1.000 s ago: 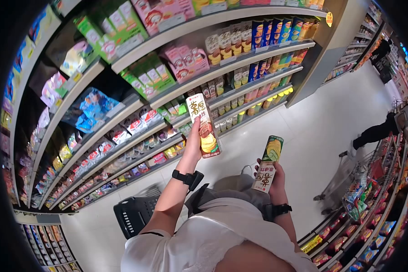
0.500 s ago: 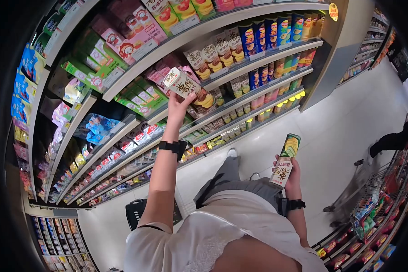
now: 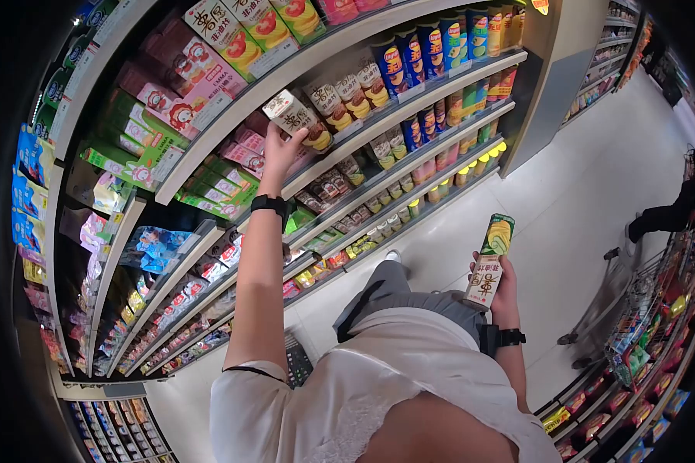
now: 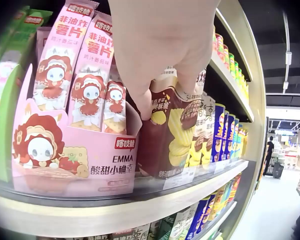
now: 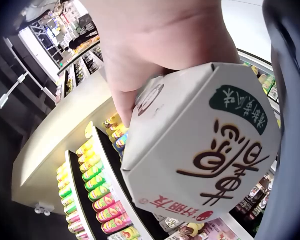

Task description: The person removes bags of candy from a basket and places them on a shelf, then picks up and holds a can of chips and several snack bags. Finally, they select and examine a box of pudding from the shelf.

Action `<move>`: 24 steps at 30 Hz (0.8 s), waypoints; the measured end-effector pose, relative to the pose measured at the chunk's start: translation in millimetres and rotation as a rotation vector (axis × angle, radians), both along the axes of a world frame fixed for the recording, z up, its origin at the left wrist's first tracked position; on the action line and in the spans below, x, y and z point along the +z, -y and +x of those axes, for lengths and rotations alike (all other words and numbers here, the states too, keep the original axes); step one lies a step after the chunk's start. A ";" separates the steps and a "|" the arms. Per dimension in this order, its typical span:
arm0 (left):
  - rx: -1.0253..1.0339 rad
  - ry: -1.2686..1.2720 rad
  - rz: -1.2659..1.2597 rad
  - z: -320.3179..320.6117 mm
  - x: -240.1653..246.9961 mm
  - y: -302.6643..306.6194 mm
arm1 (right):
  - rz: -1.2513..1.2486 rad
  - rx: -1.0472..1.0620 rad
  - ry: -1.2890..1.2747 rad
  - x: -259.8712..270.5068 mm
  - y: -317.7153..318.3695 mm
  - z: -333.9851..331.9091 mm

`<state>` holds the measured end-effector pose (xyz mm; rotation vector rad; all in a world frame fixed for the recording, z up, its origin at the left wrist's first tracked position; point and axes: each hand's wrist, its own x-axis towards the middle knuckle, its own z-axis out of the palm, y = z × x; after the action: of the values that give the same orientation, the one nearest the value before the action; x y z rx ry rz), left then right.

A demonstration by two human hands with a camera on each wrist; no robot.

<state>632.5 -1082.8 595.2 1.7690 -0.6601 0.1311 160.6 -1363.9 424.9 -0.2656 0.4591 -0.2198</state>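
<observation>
My left hand (image 3: 281, 154) grips a white and brown chip box (image 3: 300, 122) at the shelf, beside a row of similar boxes (image 3: 350, 100). In the left wrist view the fingers (image 4: 142, 102) hold the brown box (image 4: 165, 135) from above, its base at the shelf edge, right of a pink display carton (image 4: 75, 160). Low at the right of the head view, my right hand (image 3: 505, 287) holds a white and green box (image 3: 486, 270). The white end of that box (image 5: 205, 145) fills much of the right wrist view.
Blue chip cans (image 3: 432, 50) stand right of the boxes. Green cartons (image 3: 135, 147) are at the left. A loaded shopping cart (image 3: 649, 316) and a person's dark-clothed leg (image 3: 660, 212) are at the right. Grey floor (image 3: 564, 208) lies between shelves.
My left hand has moved up and left with its box, from over the aisle to the shelf beside the row. The right hand still holds its box, a little farther right.
</observation>
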 end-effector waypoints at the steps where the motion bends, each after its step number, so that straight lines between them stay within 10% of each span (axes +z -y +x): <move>1: 0.025 0.012 -0.018 1.8 1.3 0.2 | 0.007 -0.020 0.015 -1.3 -0.5 0.2; 11: 0.270 0.039 0.497 38.3 -2.9 6.6 | 0.014 -0.061 -0.011 -2.8 9.0 2.6; 24: 0.500 0.217 0.585 32.3 40.6 29.8 | 0.076 0.009 0.189 6.2 22.1 26.8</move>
<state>664.8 -1112.6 635.8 2.4887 -0.4126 0.5186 187.4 -1386.0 431.1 -0.1705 0.2785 -0.2155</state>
